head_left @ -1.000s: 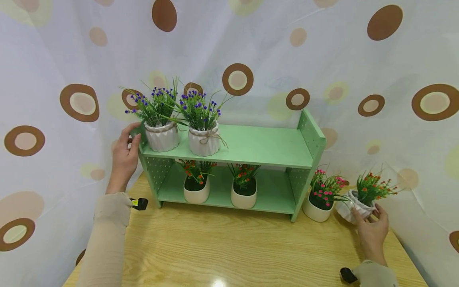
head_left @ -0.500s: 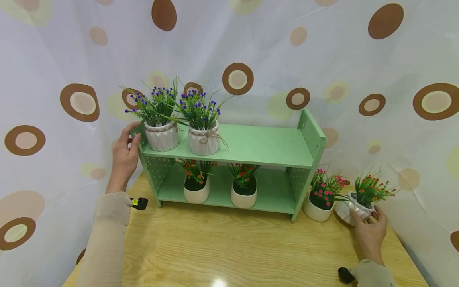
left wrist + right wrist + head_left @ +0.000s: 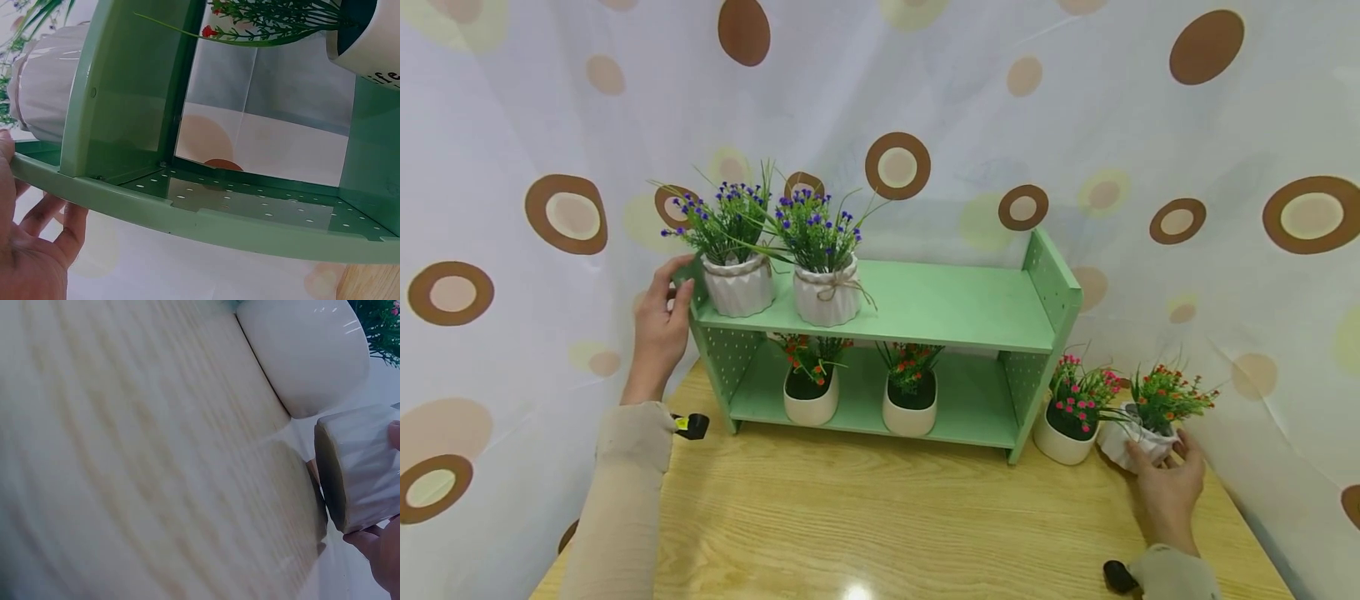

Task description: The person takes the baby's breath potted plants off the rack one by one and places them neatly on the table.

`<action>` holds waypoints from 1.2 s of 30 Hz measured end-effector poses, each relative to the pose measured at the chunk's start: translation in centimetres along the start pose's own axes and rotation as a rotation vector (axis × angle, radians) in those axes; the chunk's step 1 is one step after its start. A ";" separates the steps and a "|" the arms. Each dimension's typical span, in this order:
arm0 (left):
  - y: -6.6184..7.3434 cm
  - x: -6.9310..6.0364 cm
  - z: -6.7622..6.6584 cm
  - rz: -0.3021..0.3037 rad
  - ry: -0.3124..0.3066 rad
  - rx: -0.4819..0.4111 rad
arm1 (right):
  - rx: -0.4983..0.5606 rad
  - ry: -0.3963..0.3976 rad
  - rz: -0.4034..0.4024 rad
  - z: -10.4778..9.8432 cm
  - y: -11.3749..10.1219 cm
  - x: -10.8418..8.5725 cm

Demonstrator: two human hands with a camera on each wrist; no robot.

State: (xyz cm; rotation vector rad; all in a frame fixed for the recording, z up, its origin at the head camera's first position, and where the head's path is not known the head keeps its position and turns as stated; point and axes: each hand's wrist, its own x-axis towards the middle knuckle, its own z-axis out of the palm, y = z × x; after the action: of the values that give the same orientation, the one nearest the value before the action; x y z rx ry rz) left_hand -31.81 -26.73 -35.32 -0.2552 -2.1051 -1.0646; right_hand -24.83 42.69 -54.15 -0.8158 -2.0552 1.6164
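My right hand (image 3: 1171, 485) grips a white pleated flower pot (image 3: 1138, 443) with orange-red flowers at the far right of the table. The pot leans, and in the right wrist view the underside of the pot (image 3: 331, 478) shows, partly raised off the wood. Beside it on the left stands a smooth cream pot (image 3: 1066, 435) with pink flowers. My left hand (image 3: 662, 325) holds the upper left side panel of a green two-tier shelf (image 3: 955, 300), thumb on one face and fingers behind. Nearest that hand is a white pleated pot (image 3: 739, 287) with purple flowers.
A second purple-flowered pot (image 3: 827, 293) shares the upper tier. Below are two cream pots, a left one (image 3: 812, 407) and a right one (image 3: 910, 417), with red-orange flowers. The wooden table (image 3: 880, 517) extends in front; a patterned curtain (image 3: 955, 108) hangs behind.
My right hand has shifted slightly left with the pleated pot, which leans a little less than before. The left hand and the shelf stay where they were.
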 end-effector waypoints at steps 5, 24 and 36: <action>-0.1 0.0 0.0 0.001 0.003 0.002 | 0.052 0.005 0.014 0.4 0.0 0.1; -0.1 -0.1 0.0 -0.013 -0.002 0.009 | 0.016 0.015 0.019 0.3 0.3 1.3; 0.0 0.0 0.1 -0.020 -0.008 0.004 | 0.091 0.013 0.023 -0.3 0.6 1.1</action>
State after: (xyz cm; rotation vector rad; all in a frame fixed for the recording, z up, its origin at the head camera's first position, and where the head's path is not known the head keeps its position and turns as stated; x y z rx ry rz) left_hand -31.85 -26.65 -35.38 -0.2367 -2.1204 -1.0731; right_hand -25.36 43.76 -54.71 -0.8187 -1.9545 1.6987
